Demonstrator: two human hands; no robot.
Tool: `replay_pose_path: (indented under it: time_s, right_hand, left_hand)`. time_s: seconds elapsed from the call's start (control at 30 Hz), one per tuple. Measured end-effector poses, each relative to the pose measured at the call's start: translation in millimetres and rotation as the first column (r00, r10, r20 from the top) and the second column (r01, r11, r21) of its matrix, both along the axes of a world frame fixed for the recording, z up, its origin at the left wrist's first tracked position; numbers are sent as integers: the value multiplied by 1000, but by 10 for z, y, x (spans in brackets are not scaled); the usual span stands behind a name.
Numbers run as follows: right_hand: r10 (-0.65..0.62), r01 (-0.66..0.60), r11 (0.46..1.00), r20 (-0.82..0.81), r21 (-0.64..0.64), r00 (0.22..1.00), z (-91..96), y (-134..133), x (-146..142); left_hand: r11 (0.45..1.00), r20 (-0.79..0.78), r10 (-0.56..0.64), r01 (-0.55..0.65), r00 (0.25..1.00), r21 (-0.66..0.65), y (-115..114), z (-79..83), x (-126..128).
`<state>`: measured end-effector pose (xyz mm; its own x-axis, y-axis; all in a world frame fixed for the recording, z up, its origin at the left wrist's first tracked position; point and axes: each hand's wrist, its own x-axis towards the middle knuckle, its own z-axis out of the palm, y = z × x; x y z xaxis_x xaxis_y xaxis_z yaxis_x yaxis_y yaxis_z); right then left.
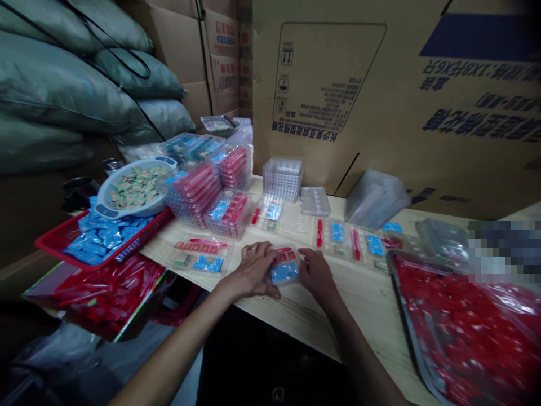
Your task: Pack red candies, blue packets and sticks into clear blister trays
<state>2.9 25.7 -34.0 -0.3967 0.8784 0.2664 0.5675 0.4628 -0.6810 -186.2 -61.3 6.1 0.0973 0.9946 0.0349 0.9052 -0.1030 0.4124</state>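
Between my hands, on the wooden table, is a clear plastic tray (284, 273) holding a blue packet and red pieces. My left hand (256, 269) grips the tray's left side, fingers over its top edge. At the right side, my right hand (315, 272) has its fingers curled against the tray. To the left lies a filled tray (202, 255) with red pieces, a red stick and a blue packet. Further right, partly filled trays (337, 237) hold red sticks and blue packets. Behind my hands stands a stack of filled trays (229, 213).
A blue bowl (170, 163) of small pieces sits over a red basket (46, 242) of blue packets. At right is a metal tray (401, 304) of red pieces. Clear trays (282, 179) and lids (376, 197) stand before a large cardboard box (397, 101).
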Motion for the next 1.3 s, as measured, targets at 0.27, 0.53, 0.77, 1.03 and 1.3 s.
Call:
replay_pose_path:
  time_s: [0.27,0.53,0.77,1.03,1.3]
  right_hand:
    - [44,-48,988,-27,-150,999,-161,-12,99]
    - [220,-419,717,-389,-557,894,73,-250,-185]
    - [347,-461,726,-308,-509,886,338,-682,-1373]
    - [303,-328,840,-128,-432,944,261,-643,-1533]
    - [334,-412,828,-255,-381,907,237,-716,-1473]
  left_hand:
    - [999,29,46,-46,999,-13,-93,-100,65]
    - [999,-112,-18,21,993,25,-856,441,-313]
    - [993,-213,80,-97,974,-72,-989,597,-1412]
    - [813,507,527,-579,683,-65,-1135,288,-1781]
    - [544,696,653,-824,299,-157,-1087,-158,-1410]
